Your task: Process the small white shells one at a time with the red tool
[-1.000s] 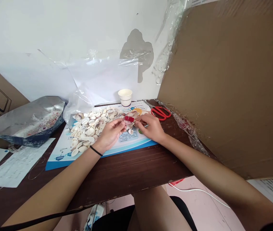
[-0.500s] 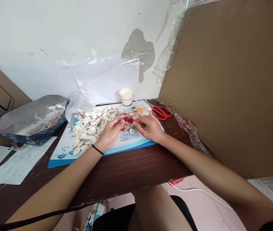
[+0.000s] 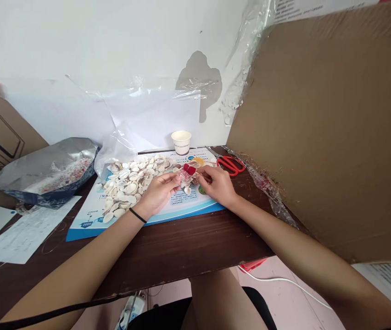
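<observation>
A small dark red, bow-like piece is held up between my two hands, over the middle of a printed blue-and-white sheet. Below it hangs a clear pinkish part, which the thumb and fingers of my left hand pinch. My right hand is closed, its fingertips at the right edge of the red piece; whether they grip it or something thin beside it is too small to make out. Many white and tan seashells lie heaped to the left of the hands, with a few more under the red piece.
A paper cup stands behind the shells. Red-handled scissors lie right of my hands, beside crumpled clear plastic along a cardboard panel. At left sits an open bag of small beads near a white paper.
The red piece has tilted up and moved slightly right, and more of its clear pinkish part shows. My right fingers have shifted a little. The view has moved slightly.
</observation>
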Demonstrator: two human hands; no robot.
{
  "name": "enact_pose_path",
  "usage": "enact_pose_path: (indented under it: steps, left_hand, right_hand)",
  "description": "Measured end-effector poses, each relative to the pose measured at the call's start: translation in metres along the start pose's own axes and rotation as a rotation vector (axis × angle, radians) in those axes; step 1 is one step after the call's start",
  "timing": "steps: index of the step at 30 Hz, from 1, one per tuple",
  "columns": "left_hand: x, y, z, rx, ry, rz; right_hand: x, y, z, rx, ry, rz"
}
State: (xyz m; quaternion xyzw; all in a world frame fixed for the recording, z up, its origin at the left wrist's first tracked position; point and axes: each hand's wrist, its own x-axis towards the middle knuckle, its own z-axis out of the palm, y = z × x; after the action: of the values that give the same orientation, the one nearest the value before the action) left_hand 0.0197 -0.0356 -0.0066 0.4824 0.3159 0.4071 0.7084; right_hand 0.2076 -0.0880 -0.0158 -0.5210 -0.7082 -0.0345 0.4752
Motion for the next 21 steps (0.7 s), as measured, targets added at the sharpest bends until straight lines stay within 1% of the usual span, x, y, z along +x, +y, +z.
enact_pose_path:
  steps: [2,4,6,11,13,15,18,19,21]
  left_hand:
    - [-0.0003,0.0000,-0.0003,-0.010,0.012,0.006]
    - [-0.0001,-0.0005,-0.0006,-0.030,0.031,0.021]
    - [0.0005,-0.0013,-0.0009,-0.032,0.039,0.025]
    - [0.0011,-0.0019,0.0000,-0.013,0.047,0.031]
    - [0.0004,-0.0011,0.0006,-0.023,0.047,0.037]
    - [-0.0005,-0.0002,0.0008,-0.032,0.048,0.035]
    - [-0.0010,0.0004,-0.0002,-0.053,0.055,0.040]
    - [-0.0009,0.0003,-0.0007,-0.058,0.056,0.042]
    - [-0.0004,0.0000,-0.0017,-0.058,0.050,0.042]
  right_hand:
    - [-0.0001,-0.0019,-0.0008,0.025,-0.026,-0.031]
    - [-0.0010,-0.0047,-0.0008,0.041,-0.078,-0.072]
    - [-0.0018,-0.0062,0.0000,0.033,-0.101,-0.079]
    - [-0.0013,-0.0007,0.0025,0.023,-0.012,0.058]
    - [-0.0012,-0.0001,0.0023,0.039,-0.003,0.083]
    - [-0.0018,-0.0023,0.0019,0.047,-0.031,0.046]
    - [-0.0035,-0.0064,0.0028,0.041,-0.091,-0.059]
    - [-0.0038,-0.0067,0.0035,0.032,-0.094,-0.073]
    - [-0.0035,-0.0050,0.0047,0.006,-0.060,-0.047]
